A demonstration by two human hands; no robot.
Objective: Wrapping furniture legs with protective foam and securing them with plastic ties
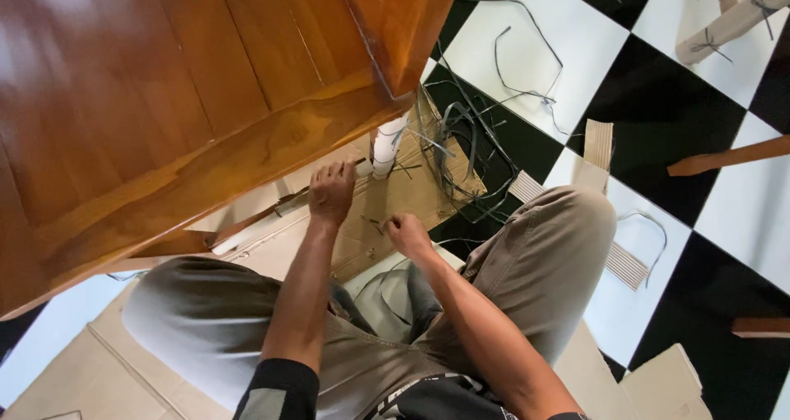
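Observation:
I sit on the floor with my knees apart. My left hand (332,191) rests fingers-down on a sheet of brown cardboard (411,185), just left of a white-wrapped furniture leg (387,144); whether it holds anything I cannot tell. My right hand (405,233) hovers low over the same cardboard, fingers curled and pinched as if on a thin strip, too small to make out. A large polished wooden furniture piece (164,116) looms over the upper left, with its edge above my left hand.
A tangle of dark plastic straps (461,140) lies right of the leg on a black-and-white checkered floor (535,50). Corrugated cardboard scraps (599,144) sit by my right knee. Wooden pieces (728,158) lie at far right; more cardboard (666,383) at the bottom.

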